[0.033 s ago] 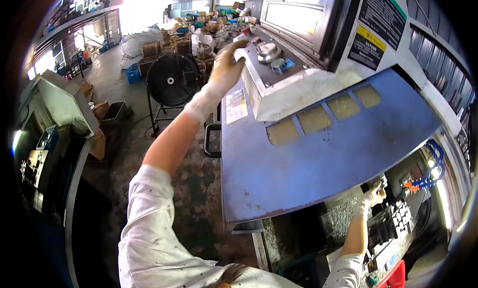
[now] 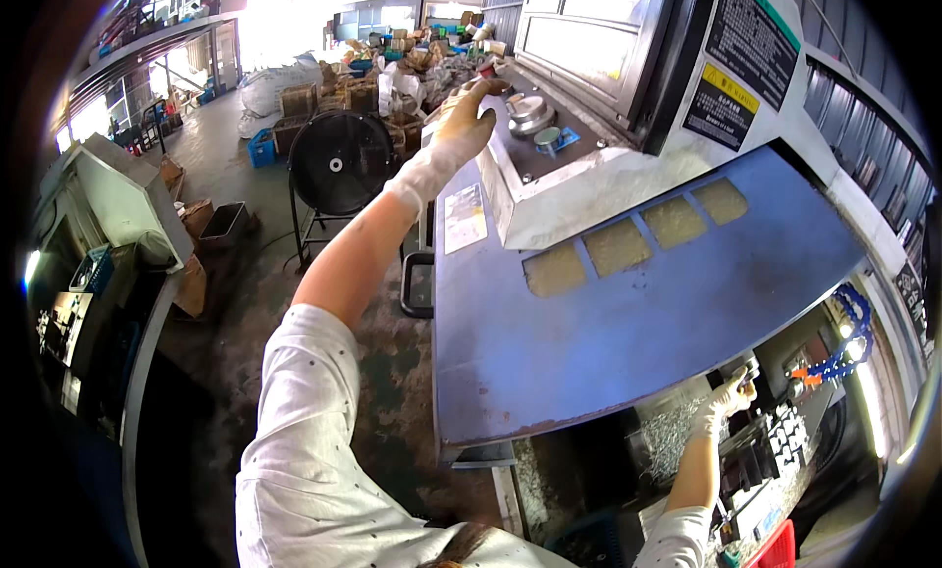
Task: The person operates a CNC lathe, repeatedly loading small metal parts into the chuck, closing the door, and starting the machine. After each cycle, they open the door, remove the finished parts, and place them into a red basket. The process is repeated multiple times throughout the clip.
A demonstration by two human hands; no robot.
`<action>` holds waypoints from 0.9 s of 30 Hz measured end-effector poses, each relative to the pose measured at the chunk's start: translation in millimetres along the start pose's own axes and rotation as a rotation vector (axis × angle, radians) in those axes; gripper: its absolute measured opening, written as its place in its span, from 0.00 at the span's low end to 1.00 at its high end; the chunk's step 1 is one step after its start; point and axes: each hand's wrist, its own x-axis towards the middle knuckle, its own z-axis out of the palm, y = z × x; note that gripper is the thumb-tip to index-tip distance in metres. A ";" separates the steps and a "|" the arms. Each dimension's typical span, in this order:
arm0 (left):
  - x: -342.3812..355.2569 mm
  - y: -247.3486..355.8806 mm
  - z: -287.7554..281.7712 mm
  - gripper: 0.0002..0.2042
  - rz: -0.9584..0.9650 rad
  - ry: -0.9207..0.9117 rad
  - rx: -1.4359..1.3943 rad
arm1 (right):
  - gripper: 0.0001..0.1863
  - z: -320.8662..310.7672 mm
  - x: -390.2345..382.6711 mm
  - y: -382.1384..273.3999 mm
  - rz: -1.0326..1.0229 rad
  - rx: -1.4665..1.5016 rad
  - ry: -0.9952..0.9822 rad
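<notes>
My left hand [image 2: 459, 125], in a pale glove stained yellow, reaches to the near left edge of a machine's control panel [image 2: 530, 156]. Its fingers are stretched toward a red button [image 2: 487, 70] at the panel's far end, thumb apart; I cannot tell whether they touch it. Right of the hand, a round metal piece [image 2: 530, 115] and a smaller round knob [image 2: 548, 136] lie on the panel. Low on the right, below the blue machine cover [image 2: 608, 342], my gloved right hand [image 2: 728, 396] is closed round a small shiny metal part [image 2: 751, 360], mostly hidden by the fingers.
Blocky fixtures [image 2: 787, 433] sit beside my right hand, with a blue coiled hose [image 2: 854, 323] beyond and a red basket [image 2: 775, 546] nearer me. A black drum fan [image 2: 339, 163] stands left of the machine. Boxes and bags [image 2: 402, 77] are heaped at the back.
My left hand has moved slightly right, its fingers reaching further along the panel toward the red button. My right hand stays at nearly the same place.
</notes>
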 end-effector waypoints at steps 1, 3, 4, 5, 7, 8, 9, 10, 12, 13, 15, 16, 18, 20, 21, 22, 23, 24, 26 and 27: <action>11.6 -10.9 11.8 0.20 0.037 -0.045 0.013 | 0.22 1.6 6.3 4.1 -0.009 0.005 0.006; 22.5 -3.0 15.5 0.20 -0.006 -0.105 0.087 | 0.20 -3.3 0.8 -7.2 -0.005 -0.035 0.009; 29.1 -11.6 20.4 0.19 -0.003 -0.102 0.075 | 0.21 -2.2 3.8 -2.1 0.007 0.022 -0.001; 29.2 -13.6 20.7 0.18 -0.025 -0.120 0.100 | 0.21 -4.6 5.2 4.0 -0.003 0.050 -0.013; 35.0 -12.9 23.3 0.17 -0.038 -0.119 0.130 | 0.21 0.3 13.4 10.9 -0.021 0.206 -0.066; 31.0 -7.2 18.9 0.17 -0.004 -0.058 0.186 | 0.21 3.0 12.9 17.2 -0.007 0.313 -0.130; 28.6 -9.7 17.0 0.18 -0.009 -0.062 0.147 | 0.22 1.0 6.2 12.4 -0.020 0.189 -0.106; 25.5 -11.8 12.3 0.20 -0.015 -0.064 0.110 | 0.23 1.4 1.2 4.7 -0.035 0.066 -0.087; 13.6 -3.8 4.8 0.28 0.029 -0.150 -0.004 | 0.24 0.3 -2.1 -4.1 -0.047 -0.096 -0.047; 0.0 5.2 5.8 0.26 0.067 -0.025 -0.061 | 0.24 -1.1 -4.6 -4.9 -0.040 -0.134 -0.039; -23.8 47.2 6.5 0.21 0.092 0.063 -0.179 | 0.24 -8.8 3.7 -7.4 -0.046 -0.198 -0.001; -32.3 72.4 7.2 0.21 0.077 0.013 -0.235 | 0.24 -14.3 8.4 -9.5 -0.049 -0.226 0.008; -39.4 100.3 6.1 0.27 0.045 -0.112 -0.017 | 0.24 -18.7 7.0 -13.8 -0.052 -0.289 -0.009; -35.5 108.0 -0.4 0.27 -0.023 -0.162 0.114 | 0.24 -15.7 6.1 -23.7 -0.037 -0.408 -0.073; -33.7 108.7 0.1 0.26 -0.007 -0.187 0.094 | 0.24 -16.3 10.0 -30.4 -0.020 -0.498 -0.104; -34.4 106.2 1.5 0.25 -0.003 -0.214 0.087 | 0.25 -15.1 9.0 -30.4 0.018 -0.561 -0.144; -33.7 99.9 5.8 0.23 0.062 -0.194 0.166 | 0.25 -14.6 4.6 -36.5 0.062 -0.580 -0.167; -29.6 101.9 -0.8 0.21 0.137 -0.151 0.257 | 0.31 -12.2 0.8 -26.7 0.079 -0.411 -0.117; -34.7 103.1 -12.2 0.18 0.165 -0.064 0.002 | 0.31 -7.4 -33.1 -36.0 0.076 -0.210 0.007; -49.4 101.2 -18.0 0.18 0.138 -0.021 -0.021 | 0.26 -32.8 -64.9 -46.9 0.164 0.126 -0.365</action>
